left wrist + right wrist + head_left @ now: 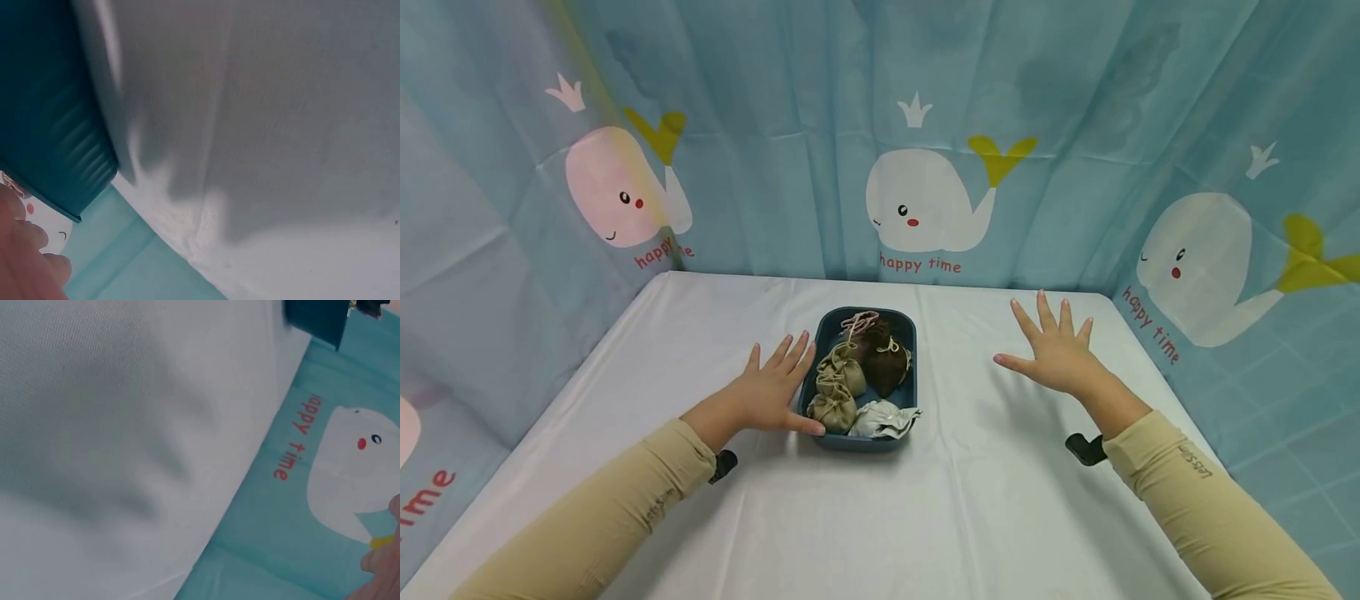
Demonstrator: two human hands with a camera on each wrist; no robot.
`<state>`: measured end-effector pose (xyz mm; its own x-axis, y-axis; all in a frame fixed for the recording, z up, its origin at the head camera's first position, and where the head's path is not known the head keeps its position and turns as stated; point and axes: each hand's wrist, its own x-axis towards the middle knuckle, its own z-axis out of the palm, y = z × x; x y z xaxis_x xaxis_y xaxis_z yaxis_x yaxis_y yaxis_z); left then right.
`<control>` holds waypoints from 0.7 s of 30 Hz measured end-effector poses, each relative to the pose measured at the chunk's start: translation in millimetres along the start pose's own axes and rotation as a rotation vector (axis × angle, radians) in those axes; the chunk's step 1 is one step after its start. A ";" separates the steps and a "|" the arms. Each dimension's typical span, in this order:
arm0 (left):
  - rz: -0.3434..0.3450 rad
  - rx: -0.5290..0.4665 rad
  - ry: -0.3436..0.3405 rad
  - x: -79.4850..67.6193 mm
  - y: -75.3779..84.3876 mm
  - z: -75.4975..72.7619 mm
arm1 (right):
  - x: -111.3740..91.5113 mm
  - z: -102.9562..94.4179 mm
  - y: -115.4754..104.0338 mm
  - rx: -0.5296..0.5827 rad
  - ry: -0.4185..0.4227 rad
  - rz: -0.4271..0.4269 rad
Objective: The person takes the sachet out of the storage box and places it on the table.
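Blue tray (901, 442): dark, rounded oblong, sits on the white tablecloth (925, 517) near the middle of the table, toward the far edge. Its left wall and near rim show; the floor is mostly covered by its contents. In the left wrist view only a ribbed corner of the tray (56, 150) appears, cut off by the frame edge; in the right wrist view only a small dark corner (315, 319).

Contents: two tan drawstring pouches (837, 387) on the left, one behind the other and touching; a dark brown pouch (886, 362) on the right; a pale crumpled pouch (883, 419) at the near right corner, partly overhanging the rim; a pinkish cord (859, 321) at the far end, too small to make out clearly.

Left hand (771, 392): fingers straight and spread, gripping nothing, lying along the tray's left wall with the thumb against the near left corner. The left wrist view shows only blurred fingertips (28, 262).

Right hand (1051, 350): flat, fingers spread, holding nothing, over the cloth well apart from the tray's right side. Whether it touches the cloth cannot be told.

Backdrop: teal curtain (760, 125) with white whales.
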<state>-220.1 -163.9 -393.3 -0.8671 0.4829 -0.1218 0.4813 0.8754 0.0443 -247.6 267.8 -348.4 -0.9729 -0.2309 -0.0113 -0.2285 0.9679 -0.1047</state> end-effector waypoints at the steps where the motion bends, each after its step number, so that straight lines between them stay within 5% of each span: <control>1: 0.001 -0.001 -0.002 -0.2 0.6 0.5 | 0.0 0.6 -0.1 0.003 0.000 -0.001; 21: 0.049 -0.045 -0.028 1.3 5.4 3.1 | 2.9 2.1 -3.9 0.013 0.012 -0.015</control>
<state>-218.2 -158.6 -396.3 -0.8385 0.5250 -0.1462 0.5162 0.8511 0.0955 -249.5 263.2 -350.1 -0.9698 -0.2439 0.0024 -0.2425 0.9630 -0.1173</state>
